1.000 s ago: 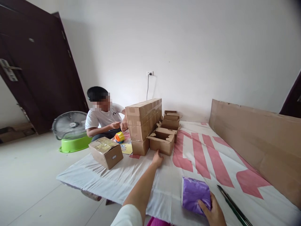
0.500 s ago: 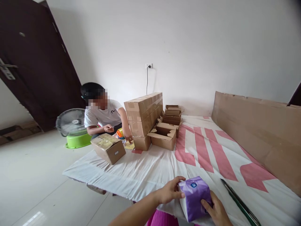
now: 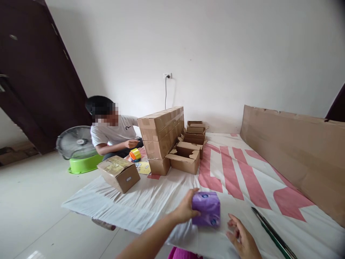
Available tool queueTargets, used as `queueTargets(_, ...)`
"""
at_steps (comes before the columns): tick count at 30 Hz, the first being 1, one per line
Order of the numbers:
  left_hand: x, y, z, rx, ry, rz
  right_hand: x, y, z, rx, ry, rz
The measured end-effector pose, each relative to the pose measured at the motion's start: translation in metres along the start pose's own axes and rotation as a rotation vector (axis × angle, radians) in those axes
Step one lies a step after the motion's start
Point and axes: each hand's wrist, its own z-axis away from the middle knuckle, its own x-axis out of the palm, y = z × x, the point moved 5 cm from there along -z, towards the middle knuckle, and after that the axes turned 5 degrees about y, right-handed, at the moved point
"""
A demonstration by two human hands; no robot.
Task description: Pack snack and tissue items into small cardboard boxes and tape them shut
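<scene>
A purple plastic-wrapped tissue pack (image 3: 207,210) is in the grip of my left hand (image 3: 187,207), thumb on the near side and fingers over its left end. The pack is slightly blurred, above the white cloth near the table's front edge. To its right, my right hand (image 3: 241,235) is apart from it, fingers loosely curled and spread with nothing in them. A green-handled knife-like tool (image 3: 273,232) lies on the cloth beyond my right hand.
Open cardboard boxes (image 3: 185,158) stand in a row beside a taped carton stack (image 3: 161,136). One closed box (image 3: 120,173) sits at the left table edge. Behind it, a person (image 3: 115,133) crouches near tape rolls (image 3: 135,154). A cardboard sheet (image 3: 291,151) stands along the right side.
My left hand has carried the tissue pack forward and left, turning it. My right hand has let go of it. The other person's arm has drawn back from the tape rolls.
</scene>
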Motion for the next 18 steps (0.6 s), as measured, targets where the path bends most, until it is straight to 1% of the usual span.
queueTargets(1, -0.024, -0.007, -0.014, 0.044, 0.095, -0.121, 0.000, 0.001, 0.000, 0.025, 0.002, -0.001)
queueTargets(3, -0.070, -0.025, -0.040, 0.024, 0.259, -0.196, 0.002, 0.002, -0.001, 0.059, -0.007, -0.003)
queueTargets(4, -0.090, -0.034, -0.050, -0.002, 0.334, -0.228, 0.002, 0.001, -0.002, 0.070, -0.014, -0.003)
queueTargets(5, -0.105, -0.043, -0.057, -0.036, 0.408, -0.255, 0.003, 0.001, -0.002, 0.079, -0.022, -0.003)
queueTargets(6, -0.114, -0.052, -0.061, -0.062, 0.464, -0.280, 0.003, 0.000, -0.002, 0.084, -0.029, -0.004)
queueTargets(7, -0.116, -0.059, -0.063, -0.082, 0.502, -0.304, 0.004, 0.000, -0.003, 0.089, -0.032, -0.005)
queueTargets(8, -0.113, -0.065, -0.062, -0.091, 0.520, -0.326, 0.004, 0.000, -0.003, 0.091, -0.033, -0.005)
queueTargets(11, -0.086, -0.077, -0.054, -0.079, 0.499, -0.377, 0.004, 0.002, -0.003, 0.095, -0.034, 0.006)
queueTargets(13, -0.069, -0.080, -0.046, -0.072, 0.487, -0.406, 0.004, 0.006, -0.002, 0.102, -0.041, 0.021)
queueTargets(14, -0.065, -0.079, -0.042, -0.073, 0.490, -0.422, 0.004, 0.009, -0.001, 0.107, -0.046, 0.028)
queueTargets(16, -0.065, -0.076, -0.035, -0.076, 0.501, -0.464, 0.003, 0.015, -0.001, 0.121, -0.055, 0.039)
queueTargets(18, -0.079, -0.070, -0.030, -0.083, 0.521, -0.520, 0.003, 0.021, -0.002, 0.130, -0.062, 0.037)
